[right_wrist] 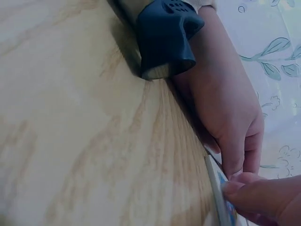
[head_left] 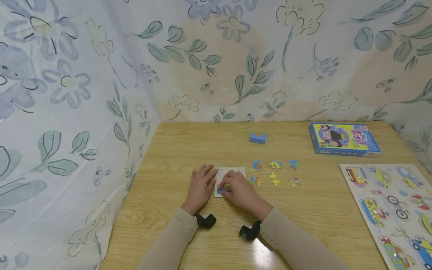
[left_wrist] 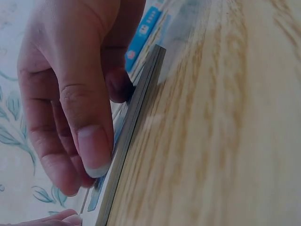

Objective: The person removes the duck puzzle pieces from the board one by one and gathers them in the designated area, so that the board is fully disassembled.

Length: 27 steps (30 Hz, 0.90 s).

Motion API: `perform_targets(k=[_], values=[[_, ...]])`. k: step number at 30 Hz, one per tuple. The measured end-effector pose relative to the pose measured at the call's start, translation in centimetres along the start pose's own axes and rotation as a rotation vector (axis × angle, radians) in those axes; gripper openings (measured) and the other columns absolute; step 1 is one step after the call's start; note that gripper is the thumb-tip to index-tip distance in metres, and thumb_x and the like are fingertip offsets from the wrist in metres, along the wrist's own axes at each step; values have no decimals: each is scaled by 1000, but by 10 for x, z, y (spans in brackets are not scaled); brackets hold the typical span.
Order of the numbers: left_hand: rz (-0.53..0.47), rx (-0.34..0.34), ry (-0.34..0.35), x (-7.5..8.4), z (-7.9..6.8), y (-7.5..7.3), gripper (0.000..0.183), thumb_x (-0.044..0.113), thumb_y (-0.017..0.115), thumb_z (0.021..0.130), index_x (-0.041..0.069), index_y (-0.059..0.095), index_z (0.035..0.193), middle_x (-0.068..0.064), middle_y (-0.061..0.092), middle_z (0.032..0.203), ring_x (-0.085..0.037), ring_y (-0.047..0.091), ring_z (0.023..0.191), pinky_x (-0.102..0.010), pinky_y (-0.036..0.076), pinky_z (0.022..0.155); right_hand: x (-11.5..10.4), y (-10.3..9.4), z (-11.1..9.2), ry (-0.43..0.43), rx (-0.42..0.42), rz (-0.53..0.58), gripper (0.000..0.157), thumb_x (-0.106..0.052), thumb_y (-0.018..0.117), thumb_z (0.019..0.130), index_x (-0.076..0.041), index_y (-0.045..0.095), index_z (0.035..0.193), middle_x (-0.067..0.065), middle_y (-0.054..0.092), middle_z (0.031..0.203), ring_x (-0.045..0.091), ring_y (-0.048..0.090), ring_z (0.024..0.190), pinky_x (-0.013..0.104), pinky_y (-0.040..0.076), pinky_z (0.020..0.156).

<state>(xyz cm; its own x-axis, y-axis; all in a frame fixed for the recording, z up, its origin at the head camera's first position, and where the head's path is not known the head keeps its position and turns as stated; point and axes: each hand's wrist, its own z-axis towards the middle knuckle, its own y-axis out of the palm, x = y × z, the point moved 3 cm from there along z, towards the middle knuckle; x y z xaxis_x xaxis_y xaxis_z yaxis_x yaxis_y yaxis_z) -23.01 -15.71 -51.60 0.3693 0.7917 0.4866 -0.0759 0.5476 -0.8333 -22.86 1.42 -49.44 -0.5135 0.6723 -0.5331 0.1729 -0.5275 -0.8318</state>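
Observation:
In the head view a small white square puzzle tray (head_left: 230, 170) lies on the table. My left hand (head_left: 201, 184) rests along its left edge with fingers extended. My right hand (head_left: 239, 189) bends over the tray, thumb and fingers pinching a blue puzzle piece (head_left: 221, 190) at its lower left corner. The left wrist view shows the right hand (left_wrist: 77, 89) close up, thumb pointing down at the tray's edge (left_wrist: 136, 108). In the right wrist view the left hand (right_wrist: 230, 103) lies beyond the tray (right_wrist: 215, 183); fingers partly hide the piece.
Several loose puzzle pieces (head_left: 275, 180) lie right of the tray. Behind them stands a blue block (head_left: 258, 138). A blue boxed game (head_left: 345, 139) lies at the back right, and a large vehicle puzzle board (head_left: 381, 191) at the right. Floral cloth (head_left: 236, 75) hangs behind the table (head_left: 168, 150).

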Motion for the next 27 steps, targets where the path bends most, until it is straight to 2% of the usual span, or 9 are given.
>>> perform_targets(k=[4,7,15,18,24,27], values=[[1,3,-2,0,-1,0,41,15,66,105,7,64,144,-15,51,155,-41,34,151,-74,18,118,1,2,1,3,4,-18,25,-21,87,89,-18,79,113,1,65,117,23,57,98,39,54,80],[2,0,-2,0,-1,1,41,15,66,105,7,63,145,-15,50,156,-41,33,152,-74,18,118,1,3,1,0,3,-54,32,-24,86,90,-16,80,121,4,62,123,25,57,103,38,55,78],[-9,11,5,0,-1,0,40,14,65,105,6,64,144,-16,51,155,-42,34,151,-74,17,118,-1,2,2,7,6,-19,24,-18,86,89,-18,82,113,7,60,125,28,57,105,40,55,76],[-13,16,7,0,-1,-1,40,13,65,105,6,64,144,-16,51,155,-42,35,151,-75,17,118,0,2,2,31,17,39,22,-13,86,89,-19,82,110,6,63,121,27,58,102,40,54,77],[-17,32,27,1,-1,-1,39,12,66,104,5,65,142,-18,53,153,-43,37,149,-76,18,117,1,1,3,129,43,202,19,-4,83,89,-19,77,99,-6,70,95,12,62,82,34,54,73],[-11,41,34,0,-1,0,38,11,67,103,4,66,141,-18,54,152,-45,38,148,-76,20,116,3,-1,3,149,44,282,19,-4,81,91,-18,73,102,-7,70,95,9,62,81,31,55,73]])
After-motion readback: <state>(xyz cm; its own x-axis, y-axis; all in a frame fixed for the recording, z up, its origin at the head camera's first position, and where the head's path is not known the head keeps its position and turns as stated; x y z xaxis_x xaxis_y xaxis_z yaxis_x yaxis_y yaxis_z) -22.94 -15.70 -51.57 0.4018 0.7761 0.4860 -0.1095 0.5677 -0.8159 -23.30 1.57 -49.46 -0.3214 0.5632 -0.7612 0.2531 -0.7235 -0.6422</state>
